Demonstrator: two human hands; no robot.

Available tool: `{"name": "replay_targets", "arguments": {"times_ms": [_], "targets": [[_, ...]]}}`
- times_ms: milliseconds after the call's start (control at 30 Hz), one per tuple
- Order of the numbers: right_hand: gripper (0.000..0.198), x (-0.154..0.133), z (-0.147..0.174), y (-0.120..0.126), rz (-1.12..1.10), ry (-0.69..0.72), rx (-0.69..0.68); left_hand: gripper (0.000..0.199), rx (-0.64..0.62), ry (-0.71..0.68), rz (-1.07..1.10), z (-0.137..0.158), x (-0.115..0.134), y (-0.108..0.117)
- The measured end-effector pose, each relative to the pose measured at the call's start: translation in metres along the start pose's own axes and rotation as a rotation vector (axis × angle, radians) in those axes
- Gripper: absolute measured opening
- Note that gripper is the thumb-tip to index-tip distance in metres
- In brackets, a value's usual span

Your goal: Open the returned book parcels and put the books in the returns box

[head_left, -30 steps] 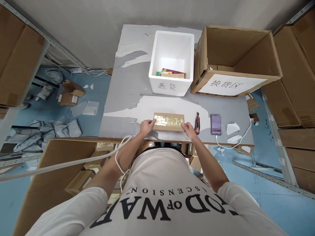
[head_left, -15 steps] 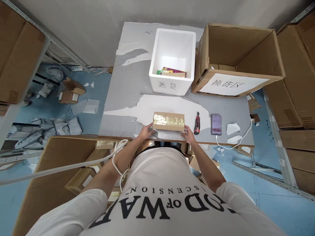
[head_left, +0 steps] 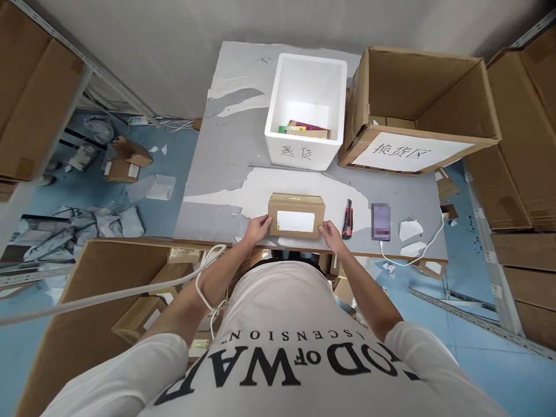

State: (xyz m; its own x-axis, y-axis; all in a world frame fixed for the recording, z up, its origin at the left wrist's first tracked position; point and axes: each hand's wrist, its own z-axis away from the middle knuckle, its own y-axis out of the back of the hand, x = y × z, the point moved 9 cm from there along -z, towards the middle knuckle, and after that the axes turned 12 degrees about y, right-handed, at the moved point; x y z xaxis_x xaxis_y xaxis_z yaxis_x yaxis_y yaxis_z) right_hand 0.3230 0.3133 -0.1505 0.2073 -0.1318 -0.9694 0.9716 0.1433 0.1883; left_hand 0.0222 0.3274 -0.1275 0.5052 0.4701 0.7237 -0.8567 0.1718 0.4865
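Note:
Between my two hands is a small brown cardboard box (head_left: 273,211), tilted so that the side with a white label (head_left: 296,221) faces me. Shiny tape runs along its far upper edge. My left hand (head_left: 258,227) grips the box's left end, thumb and fingers closed on it. At the opposite end my right hand (head_left: 332,235) pinches the lower right corner. A red and black utility knife (head_left: 348,219) lies on the table just right of the box. Beyond it is a phone (head_left: 381,222) with a white cable plugged in.
On the table (head_left: 234,139), a white foam box (head_left: 299,152) holding several small packages stands behind my hands. To its right is a large open carton (head_left: 408,152). Torn paper (head_left: 410,229) lies near the phone. Another big carton (head_left: 82,289) with parcels stands at my left.
The small box has been turned: its taped top faced me before, and now its labelled side does. Both hands have shifted slightly and hold its ends.

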Motion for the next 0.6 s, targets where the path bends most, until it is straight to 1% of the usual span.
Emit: {"name": "replay_targets", "arguments": {"times_ms": [100, 200, 333, 433, 600], "targets": [[0.044, -0.001, -0.001, 0.008, 0.148, -0.047, 0.051, 0.049, 0.019, 0.025, -0.075, 0.000, 0.000, 0.000], [0.046, 0.003, -0.002, 0.011, 0.216, -0.101, 0.065, 0.046, 0.013, 0.052, -0.070, -0.004, -0.006, -0.006], [0.046, 0.012, -0.004, 0.012, 0.189, -0.169, 0.079, 0.047, -0.007, 0.060, 0.056, -0.012, -0.015, -0.014], [0.047, 0.014, -0.006, 0.011, 0.169, -0.190, 0.056, 0.052, -0.046, 0.070, 0.147, -0.016, -0.021, -0.018], [0.052, 0.020, -0.006, 0.011, 0.124, -0.226, 0.051, 0.062, -0.076, 0.136, 0.286, -0.020, -0.032, -0.023]]}}
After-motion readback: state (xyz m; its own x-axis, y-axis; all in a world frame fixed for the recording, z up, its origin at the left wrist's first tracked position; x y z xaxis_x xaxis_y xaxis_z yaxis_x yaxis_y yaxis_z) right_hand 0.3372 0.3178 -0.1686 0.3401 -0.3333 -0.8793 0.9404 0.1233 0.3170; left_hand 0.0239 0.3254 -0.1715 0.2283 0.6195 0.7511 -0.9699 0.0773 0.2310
